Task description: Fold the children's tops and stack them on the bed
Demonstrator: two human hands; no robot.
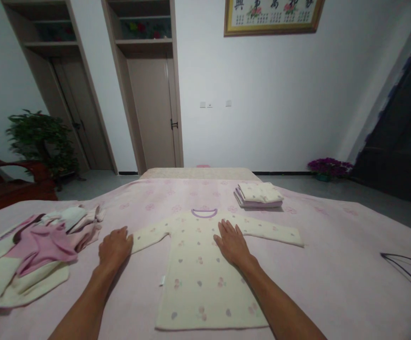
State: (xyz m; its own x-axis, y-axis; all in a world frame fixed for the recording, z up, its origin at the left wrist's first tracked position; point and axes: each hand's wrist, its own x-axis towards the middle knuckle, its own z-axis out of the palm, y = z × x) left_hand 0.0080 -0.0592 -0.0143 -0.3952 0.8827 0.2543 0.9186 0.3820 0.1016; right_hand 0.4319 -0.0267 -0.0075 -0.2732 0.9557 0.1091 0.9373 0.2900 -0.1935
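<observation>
A small cream long-sleeved shirt point(198, 278) with a heart print and a purple collar lies spread flat on the pink bed cover point(332, 264). My right hand point(231, 243) rests flat on the shirt's upper right chest, fingers stretched out. My left hand point(115, 248) sits at the cuff of the shirt's left sleeve, fingers curled down on the end of the sleeve.
A loose heap of pink and cream clothes point(35, 255) lies at the left. A folded stack of cream and purple garments point(259, 194) sits behind the shirt. A black wire hanger point(408, 271) lies at the right edge. A potted plant point(40, 139) and doors stand beyond the bed.
</observation>
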